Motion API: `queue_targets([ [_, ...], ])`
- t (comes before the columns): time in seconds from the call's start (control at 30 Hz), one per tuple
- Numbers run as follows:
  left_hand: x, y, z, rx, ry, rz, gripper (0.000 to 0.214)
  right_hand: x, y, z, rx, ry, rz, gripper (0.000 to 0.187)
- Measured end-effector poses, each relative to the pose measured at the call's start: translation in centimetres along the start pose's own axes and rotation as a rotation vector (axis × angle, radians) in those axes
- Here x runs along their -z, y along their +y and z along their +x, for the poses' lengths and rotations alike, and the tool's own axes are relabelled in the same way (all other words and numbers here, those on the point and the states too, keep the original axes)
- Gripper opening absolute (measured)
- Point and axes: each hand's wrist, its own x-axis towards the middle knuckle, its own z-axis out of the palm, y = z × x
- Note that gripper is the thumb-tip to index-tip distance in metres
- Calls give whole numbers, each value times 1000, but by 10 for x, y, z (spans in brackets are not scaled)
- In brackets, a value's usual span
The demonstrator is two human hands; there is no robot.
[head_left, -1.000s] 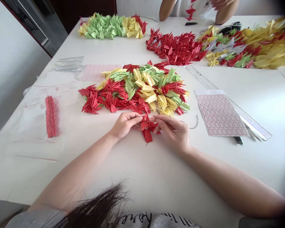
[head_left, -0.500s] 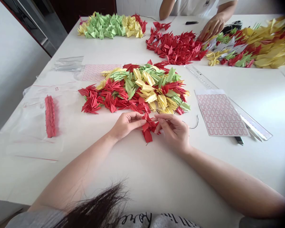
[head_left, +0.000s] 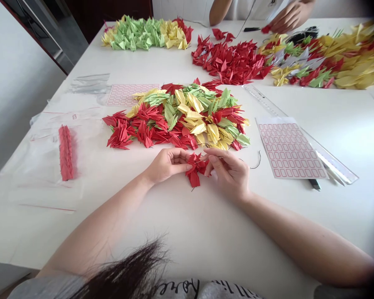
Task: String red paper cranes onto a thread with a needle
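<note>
My left hand and my right hand meet over a small bunch of red folded paper cranes on the white table. Both hands pinch the bunch from either side, fingers curled. A thin dark thread trails right from my right hand. Just beyond lies a big heap of red, yellow and green paper cranes.
A red sticker sheet and a clear ruler lie at right, a pen below them. A bagged red stack sits at left. More crane piles fill the far side, where another person's hand works.
My hands have drawn slightly closer around the red cranes. The other person's hand across the table moved from the coloured pile back toward the table's far edge.
</note>
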Motion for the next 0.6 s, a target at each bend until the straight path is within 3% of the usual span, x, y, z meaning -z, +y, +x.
queue_targets([
  [0.2,0,3,0,-15,-76,34,35,0,0,0,13,-3,-33,21],
  [0.6,-1,-1,1,-20,-4,1,37,0,-1,-2,8,29,14,20],
])
